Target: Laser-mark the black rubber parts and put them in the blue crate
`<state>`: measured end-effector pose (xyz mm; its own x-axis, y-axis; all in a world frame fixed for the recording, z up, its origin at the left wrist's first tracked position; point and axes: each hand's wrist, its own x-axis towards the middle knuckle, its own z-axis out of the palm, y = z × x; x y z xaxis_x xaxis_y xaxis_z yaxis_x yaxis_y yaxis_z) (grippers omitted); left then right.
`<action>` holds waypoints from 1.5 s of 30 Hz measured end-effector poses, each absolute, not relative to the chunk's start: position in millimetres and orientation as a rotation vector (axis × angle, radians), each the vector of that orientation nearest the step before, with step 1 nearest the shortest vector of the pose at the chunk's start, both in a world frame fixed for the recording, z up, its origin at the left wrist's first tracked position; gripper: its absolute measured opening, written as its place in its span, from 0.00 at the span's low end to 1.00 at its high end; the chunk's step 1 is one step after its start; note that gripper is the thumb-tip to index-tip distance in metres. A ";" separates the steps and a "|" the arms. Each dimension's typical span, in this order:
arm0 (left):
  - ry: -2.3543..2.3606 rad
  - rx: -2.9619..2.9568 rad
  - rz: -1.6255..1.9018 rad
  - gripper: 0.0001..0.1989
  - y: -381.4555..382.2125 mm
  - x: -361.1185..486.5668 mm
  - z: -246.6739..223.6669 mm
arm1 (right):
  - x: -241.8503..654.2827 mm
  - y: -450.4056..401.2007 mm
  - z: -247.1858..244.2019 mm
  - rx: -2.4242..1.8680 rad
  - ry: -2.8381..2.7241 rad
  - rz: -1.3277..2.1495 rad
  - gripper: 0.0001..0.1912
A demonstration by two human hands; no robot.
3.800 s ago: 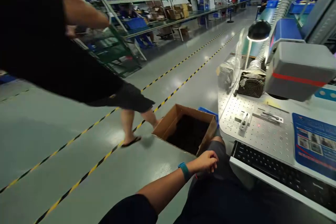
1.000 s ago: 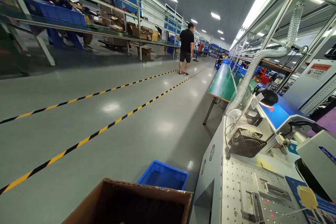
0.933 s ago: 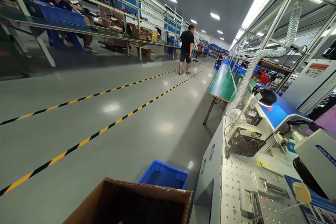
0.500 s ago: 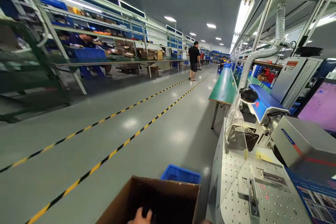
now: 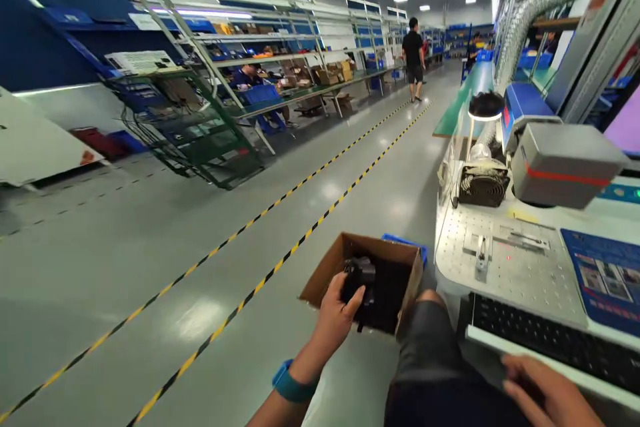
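My left hand [image 5: 337, 307], with a teal band at the wrist, has thumb and fingers closed around a small black-and-grey part [image 5: 366, 271]. Its exact kind does not show. Hand and part are over the opening of a cardboard box [image 5: 320, 273], whose inside is dark. At the lower right, my right hand [image 5: 547, 387] is in front of the black keyboard [image 5: 540, 337]. Its fingers are loosely bent and apart, with nothing visible in them. A perforated metal plate [image 5: 450, 257] on the bench carries a small clamp fixture [image 5: 481, 257] with a red light dot beside it.
Right of the box stands the bench with a grey machine head [image 5: 565, 160], a fan [image 5: 483, 185] and a ring lamp [image 5: 485, 107]. A blue bin [image 5: 424, 255] is behind the box. Yellow-black floor lines [image 5: 295, 247] run along the aisle; a person [image 5: 413, 60] walks far off.
The view has swung down and left. My left hand, earlier deep in the box, has come up holding the black-and-grey part. My right hand and the keyboard have come into view.
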<state>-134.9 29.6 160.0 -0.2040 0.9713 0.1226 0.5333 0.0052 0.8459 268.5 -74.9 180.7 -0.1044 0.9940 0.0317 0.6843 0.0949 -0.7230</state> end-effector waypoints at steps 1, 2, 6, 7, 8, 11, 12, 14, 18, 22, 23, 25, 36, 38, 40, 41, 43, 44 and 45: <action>1.675 1.494 1.109 0.25 17.0 -120.2 176.3 | 264.0 -73.8 181.5 -1.588 -1.852 0.827 0.09; 1.588 1.446 1.106 0.25 6.0 -105.6 190.4 | 258.8 -70.4 184.6 -1.516 -1.850 0.894 0.11; 1.288 1.155 1.107 0.31 -24.2 -51.6 221.3 | 244.1 -50.2 212.6 -1.333 -1.725 0.988 0.31; 1.227 1.079 1.063 0.33 -28.4 -39.1 222.4 | 243.7 -47.5 220.0 -1.304 -1.688 1.007 0.37; 1.169 1.014 0.998 0.34 -31.6 -26.8 221.3 | 244.8 -46.6 226.1 -1.272 -1.656 1.026 0.42; 0.970 0.879 0.796 0.31 -35.9 10.2 209.9 | 254.7 -53.5 233.1 -1.182 -1.595 1.086 0.43; 0.893 0.830 0.753 0.28 -36.1 21.9 205.0 | 259.3 -57.6 231.6 -1.174 -1.563 1.094 0.39; 0.763 0.725 0.689 0.22 -34.7 42.5 195.6 | 269.1 -66.1 224.1 -1.229 -1.461 1.092 0.33; 0.679 0.550 0.553 0.21 -26.3 63.1 180.9 | 286.8 -77.5 201.6 -1.467 -1.266 1.002 0.31; 0.606 0.478 0.493 0.27 -21.7 52.1 162.2 | 301.0 -75.9 185.2 -1.693 -1.245 0.734 0.31; 0.588 0.461 0.485 0.28 -22.5 45.1 155.2 | 304.2 -72.6 183.1 -1.728 -1.260 0.654 0.31; 0.596 0.380 0.437 0.31 -25.7 27.5 138.1 | 310.7 -61.2 180.4 -1.762 -1.309 0.529 0.31; 1.028 -0.011 0.608 0.25 -26.4 -15.4 34.7 | 343.2 79.9 154.4 -2.192 -1.408 0.146 0.30; 0.995 -0.049 0.601 0.22 -20.1 -10.0 25.6 | 339.4 97.3 154.2 -2.223 -1.372 0.196 0.31; 1.000 -0.065 0.602 0.20 -14.0 -7.6 20.5 | 334.4 107.2 156.8 -2.195 -1.327 0.269 0.34; 1.029 -0.062 0.619 0.19 -11.4 -7.6 19.2 | 332.3 109.8 158.5 -2.168 -1.309 0.304 0.36; 1.105 -0.042 0.659 0.18 -7.3 -9.3 18.3 | 330.6 111.2 160.6 -2.103 -1.304 0.369 0.40; 1.131 -0.038 0.662 0.17 -5.7 -10.4 18.5 | 331.1 110.8 160.7 -2.073 -1.322 0.401 0.41; 1.139 -0.040 0.655 0.15 -4.4 -11.5 18.9 | 332.2 110.1 160.0 -2.050 -1.347 0.425 0.40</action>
